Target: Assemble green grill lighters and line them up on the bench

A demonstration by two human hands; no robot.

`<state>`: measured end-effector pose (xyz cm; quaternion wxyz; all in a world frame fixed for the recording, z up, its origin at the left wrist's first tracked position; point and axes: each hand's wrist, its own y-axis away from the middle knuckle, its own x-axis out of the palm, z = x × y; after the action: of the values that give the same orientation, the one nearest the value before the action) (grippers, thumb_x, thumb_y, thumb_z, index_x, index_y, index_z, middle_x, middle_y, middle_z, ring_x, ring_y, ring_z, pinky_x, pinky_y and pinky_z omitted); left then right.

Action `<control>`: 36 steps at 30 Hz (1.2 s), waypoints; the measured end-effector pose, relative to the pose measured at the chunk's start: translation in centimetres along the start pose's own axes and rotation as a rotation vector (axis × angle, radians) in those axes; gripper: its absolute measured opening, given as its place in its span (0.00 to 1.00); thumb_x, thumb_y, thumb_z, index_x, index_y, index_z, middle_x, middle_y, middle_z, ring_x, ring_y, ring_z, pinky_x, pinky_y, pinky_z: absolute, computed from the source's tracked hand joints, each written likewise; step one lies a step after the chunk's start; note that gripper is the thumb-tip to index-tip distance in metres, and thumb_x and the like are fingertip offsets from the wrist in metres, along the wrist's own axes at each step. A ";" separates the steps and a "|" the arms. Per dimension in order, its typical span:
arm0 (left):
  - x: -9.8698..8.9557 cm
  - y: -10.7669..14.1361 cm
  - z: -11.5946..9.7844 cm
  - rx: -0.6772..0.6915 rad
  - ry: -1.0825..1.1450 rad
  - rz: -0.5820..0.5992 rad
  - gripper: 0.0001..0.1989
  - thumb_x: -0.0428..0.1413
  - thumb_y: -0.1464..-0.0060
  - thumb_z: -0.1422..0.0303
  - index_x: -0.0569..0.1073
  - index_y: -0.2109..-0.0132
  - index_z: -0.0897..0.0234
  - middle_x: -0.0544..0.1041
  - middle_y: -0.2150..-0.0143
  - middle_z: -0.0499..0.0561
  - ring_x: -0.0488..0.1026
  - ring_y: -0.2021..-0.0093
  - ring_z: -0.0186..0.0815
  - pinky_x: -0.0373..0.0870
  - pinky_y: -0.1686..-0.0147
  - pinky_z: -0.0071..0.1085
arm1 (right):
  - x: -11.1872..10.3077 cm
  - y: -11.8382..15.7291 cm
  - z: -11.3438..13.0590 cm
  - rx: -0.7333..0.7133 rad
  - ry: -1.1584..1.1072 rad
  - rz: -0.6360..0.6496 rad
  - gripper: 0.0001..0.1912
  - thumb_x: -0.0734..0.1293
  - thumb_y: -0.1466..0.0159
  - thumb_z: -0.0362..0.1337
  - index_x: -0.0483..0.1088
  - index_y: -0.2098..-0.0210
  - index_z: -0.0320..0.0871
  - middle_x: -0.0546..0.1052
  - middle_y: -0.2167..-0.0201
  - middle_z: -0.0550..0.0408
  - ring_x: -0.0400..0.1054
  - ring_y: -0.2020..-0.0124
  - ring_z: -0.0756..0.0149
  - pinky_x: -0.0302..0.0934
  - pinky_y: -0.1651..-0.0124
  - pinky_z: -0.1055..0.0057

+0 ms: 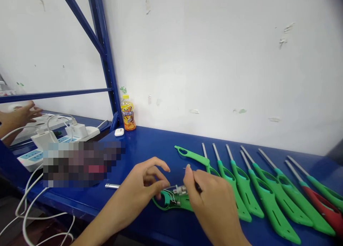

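My left hand (146, 180) is at the front of an opened green lighter (184, 204) lying on its side, thumb and lower fingers closed at its neck, index finger raised. The lighter's metal tube (112, 186) sticks out to the left beneath that hand. Thin white wires, a clear part and a teal trigger (167, 197) show in its casing. Over the handle end, my right hand (214, 199) is closed around a dark slim tool (198, 187), mostly hidden by the fingers. A thin tip shows near the right thumb; I cannot tell whether it belongs to the tool.
A loose green casing half (191, 154) lies behind my hands. Several green lighters (243, 189) and a red one (321, 205) line the right side of the blue table (158, 140). A drink bottle (128, 114), white case (119, 132), power strips (92, 133) and cables are left. Another hand (20, 117) shows far left.
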<state>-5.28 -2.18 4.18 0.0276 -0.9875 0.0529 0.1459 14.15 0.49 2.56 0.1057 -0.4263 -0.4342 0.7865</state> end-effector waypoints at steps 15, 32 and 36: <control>2.0 -0.7 2.4 0.262 -0.594 0.011 0.15 0.55 0.35 0.71 0.77 0.44 0.55 0.80 0.53 0.51 0.72 0.51 0.44 0.68 0.48 0.42 | -0.8 0.4 -2.8 0.211 -0.101 0.545 0.23 0.60 0.25 0.49 0.64 0.75 0.48 0.74 0.80 0.60 0.65 0.79 0.63 0.46 0.74 0.68; 1.6 -1.2 2.6 0.320 -0.559 0.037 0.08 0.56 0.32 0.73 0.78 0.57 0.55 0.80 0.60 0.42 0.71 0.56 0.36 0.62 0.54 0.34 | -0.7 -0.3 -2.1 0.300 -0.084 0.764 0.22 0.57 0.24 0.46 0.65 0.73 0.46 0.77 0.74 0.57 0.66 0.74 0.63 0.41 0.70 0.66; 1.6 -1.1 2.6 0.312 -0.561 0.054 0.07 0.56 0.31 0.72 0.78 0.57 0.55 0.79 0.59 0.42 0.71 0.56 0.36 0.61 0.54 0.35 | -0.5 -0.3 -2.1 0.299 -0.098 0.767 0.22 0.57 0.24 0.46 0.65 0.73 0.46 0.77 0.75 0.57 0.64 0.75 0.65 0.40 0.71 0.66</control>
<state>-4.39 -1.04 1.29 0.1883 -0.8909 0.0910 0.4031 15.96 1.63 2.55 -0.1553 -0.4992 -0.1295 0.8425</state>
